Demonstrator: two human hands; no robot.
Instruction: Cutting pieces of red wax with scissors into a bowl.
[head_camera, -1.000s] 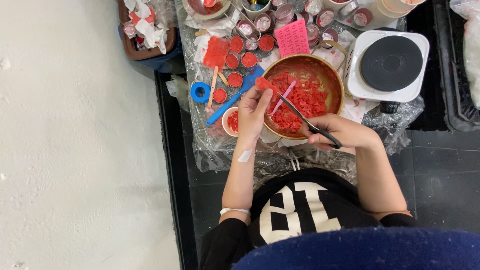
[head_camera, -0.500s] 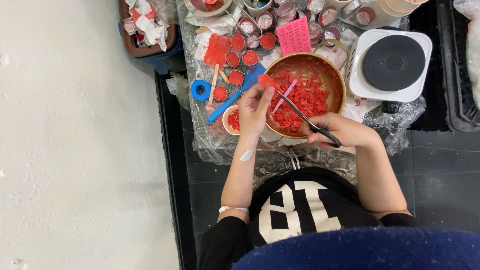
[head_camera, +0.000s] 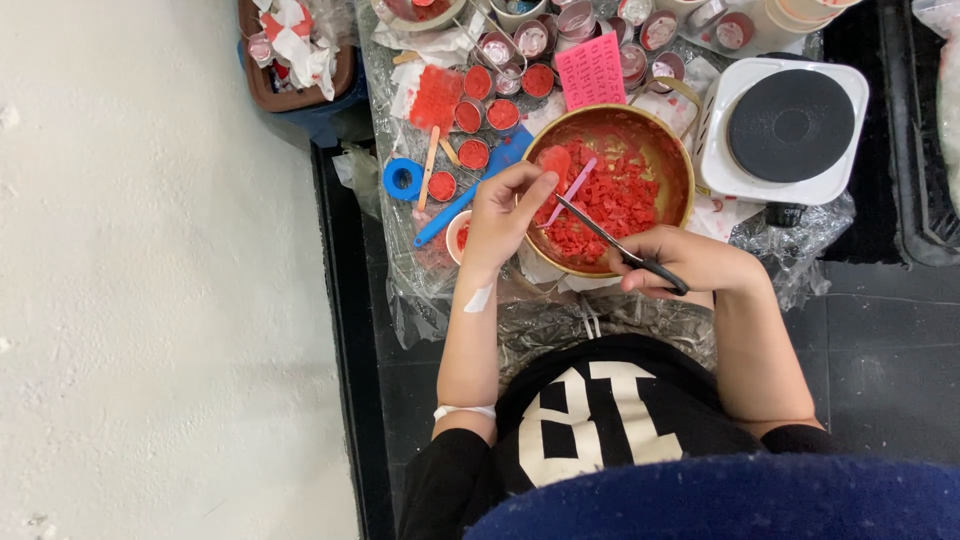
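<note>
Red wax disc (head_camera: 553, 160) now higher.

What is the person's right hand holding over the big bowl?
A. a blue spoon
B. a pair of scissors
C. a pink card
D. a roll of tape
B: the right hand grips the dark handles of the scissors, whose thin blades reach out over the bowl of red pieces toward the left hand.

glossy metal bowl (head_camera: 672, 150), crinkled plastic sheet (head_camera: 560, 325)
</note>
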